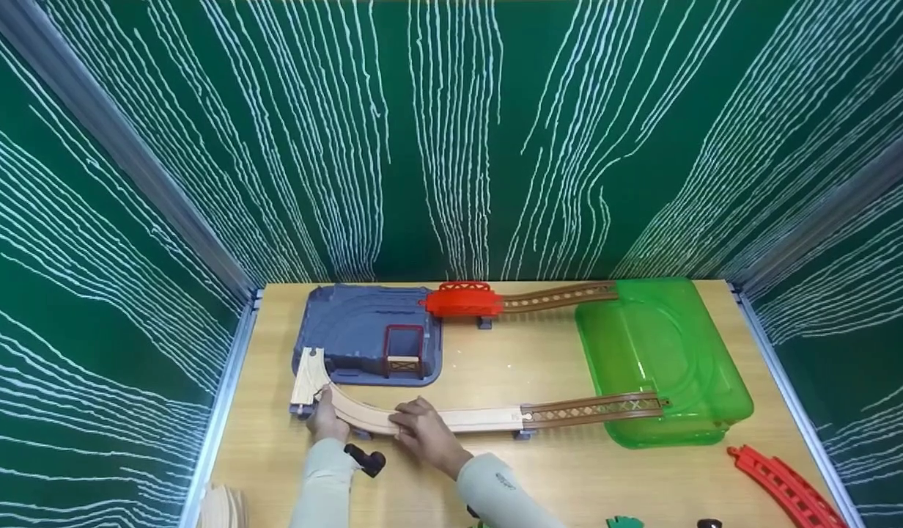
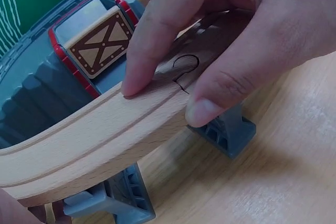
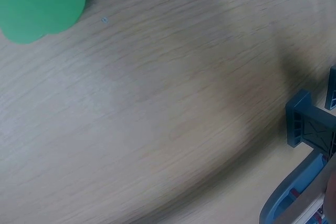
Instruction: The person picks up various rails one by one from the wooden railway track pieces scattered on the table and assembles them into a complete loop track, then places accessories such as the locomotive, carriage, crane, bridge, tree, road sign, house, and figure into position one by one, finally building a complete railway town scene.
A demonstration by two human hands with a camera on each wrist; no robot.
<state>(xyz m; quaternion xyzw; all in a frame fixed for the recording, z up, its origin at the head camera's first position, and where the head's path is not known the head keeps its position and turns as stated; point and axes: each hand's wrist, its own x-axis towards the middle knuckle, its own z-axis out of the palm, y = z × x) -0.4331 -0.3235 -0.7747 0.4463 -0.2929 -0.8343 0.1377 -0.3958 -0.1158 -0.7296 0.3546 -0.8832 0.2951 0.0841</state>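
Note:
My left hand pinches a curved wooden track at its joint with the forked wooden track. In the left wrist view, its thumb presses the near side and a finger touches the top, beside the round connector. Farther along, my right hand grips the curved track near the straight wooden track; only a sliver of that hand shows in the right wrist view. Grey supports stand beneath the curve. The undersides of the joints are hidden.
Behind stands a grey-blue raised base, linked by a red bridge and brown track to a green box. Red track, stacked wooden pieces and a green flat piece lie nearer the front.

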